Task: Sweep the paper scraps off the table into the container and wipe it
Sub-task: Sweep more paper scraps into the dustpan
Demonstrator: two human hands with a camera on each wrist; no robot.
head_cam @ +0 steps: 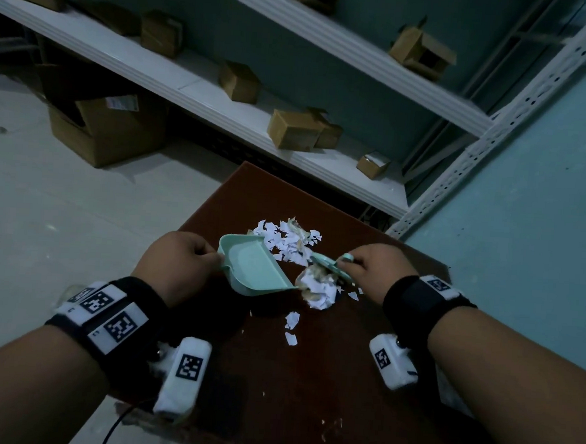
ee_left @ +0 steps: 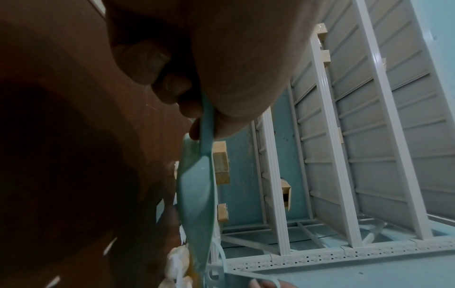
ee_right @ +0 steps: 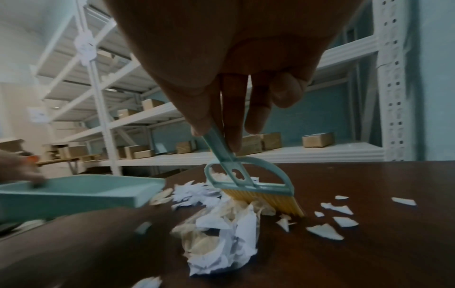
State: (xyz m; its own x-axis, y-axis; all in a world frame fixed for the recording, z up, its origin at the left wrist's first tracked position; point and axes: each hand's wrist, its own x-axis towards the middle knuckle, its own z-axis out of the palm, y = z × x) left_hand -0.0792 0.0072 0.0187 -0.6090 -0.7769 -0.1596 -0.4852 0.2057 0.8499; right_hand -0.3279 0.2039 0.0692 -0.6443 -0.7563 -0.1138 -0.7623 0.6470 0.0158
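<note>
Left hand (head_cam: 179, 261) grips the handle of the teal dustpan (head_cam: 256, 269), pan resting on the brown table (head_cam: 326, 378). Right hand (head_cam: 372, 269) pinches the small teal brush (ee_right: 248, 183), its yellow bristles against a paper scrap pile (head_cam: 318, 290) at the pan's mouth, between both hands. More scraps (head_cam: 288, 240) lie just beyond the pan.

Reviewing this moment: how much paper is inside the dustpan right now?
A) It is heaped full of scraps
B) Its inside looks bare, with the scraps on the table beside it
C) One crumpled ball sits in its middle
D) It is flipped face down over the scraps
B: the dustpan held by the left hand shows a bare inside, while the paper scraps lie on the table by the brush in the right hand.
</note>
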